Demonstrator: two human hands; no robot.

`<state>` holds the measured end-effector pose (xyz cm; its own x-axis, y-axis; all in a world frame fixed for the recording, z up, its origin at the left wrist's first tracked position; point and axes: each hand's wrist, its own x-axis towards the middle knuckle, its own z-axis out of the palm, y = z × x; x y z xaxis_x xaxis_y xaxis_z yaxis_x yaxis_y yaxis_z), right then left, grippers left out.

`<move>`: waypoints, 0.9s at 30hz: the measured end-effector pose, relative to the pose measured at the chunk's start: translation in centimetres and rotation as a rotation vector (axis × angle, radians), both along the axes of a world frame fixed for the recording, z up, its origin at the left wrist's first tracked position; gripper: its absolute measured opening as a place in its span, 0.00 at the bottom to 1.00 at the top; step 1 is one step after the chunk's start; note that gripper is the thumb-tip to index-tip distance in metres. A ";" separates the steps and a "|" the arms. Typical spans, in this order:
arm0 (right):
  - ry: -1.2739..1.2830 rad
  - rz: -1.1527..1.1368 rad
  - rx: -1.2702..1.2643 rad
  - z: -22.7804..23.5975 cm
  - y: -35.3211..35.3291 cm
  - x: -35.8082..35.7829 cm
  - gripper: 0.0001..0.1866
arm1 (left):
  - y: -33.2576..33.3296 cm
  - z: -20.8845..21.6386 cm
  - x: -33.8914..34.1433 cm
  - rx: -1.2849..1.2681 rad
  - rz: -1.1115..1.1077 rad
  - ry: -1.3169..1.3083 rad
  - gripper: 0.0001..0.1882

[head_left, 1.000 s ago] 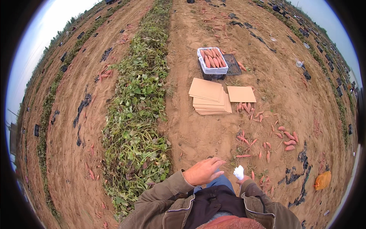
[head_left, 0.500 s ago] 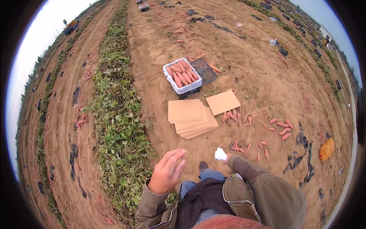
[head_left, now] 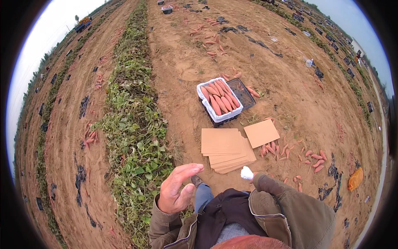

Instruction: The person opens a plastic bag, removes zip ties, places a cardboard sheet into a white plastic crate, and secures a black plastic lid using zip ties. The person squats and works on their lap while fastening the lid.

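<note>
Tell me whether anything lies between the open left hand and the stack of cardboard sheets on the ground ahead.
Nothing visible blocks it. The left hand is raised, open and empty; between it and the cardboard stack lie only bare sandy soil and the tip of a shoe.

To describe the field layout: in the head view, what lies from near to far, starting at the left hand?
left hand → stack of flat cardboard sheets → white-lined crate of sweet potatoes → scattered sweet potatoes on the soil → small crate at the far end

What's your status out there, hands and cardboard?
Left hand open, empty, raised. Right hand mostly hidden by sleeve, something white at its tip. Cardboard stack on dirt just ahead, untouched. Nothing between.
</note>
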<state>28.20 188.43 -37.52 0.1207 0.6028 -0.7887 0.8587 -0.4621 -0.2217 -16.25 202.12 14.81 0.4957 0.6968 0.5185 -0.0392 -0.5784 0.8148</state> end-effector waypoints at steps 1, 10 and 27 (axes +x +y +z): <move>0.001 -0.001 -0.022 0.6 1.0 -0.9 0.35 | 2.5 0.6 -1.2 0.033 -0.002 -0.004 0.18; 0.035 -0.142 -0.023 5.2 14.6 -7.5 0.35 | 19.5 10.5 -6.7 0.469 -0.128 -0.626 0.32; 0.222 -0.124 -0.043 0.3 53.1 -16.1 0.33 | 56.6 7.0 -9.4 0.766 0.067 -0.472 0.36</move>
<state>12.09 241.56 -37.26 0.0127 0.5595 -0.8287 0.7276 -0.5737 -0.3761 -25.63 258.70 21.85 0.0843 0.0965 0.9917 -0.2191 -0.9691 0.1130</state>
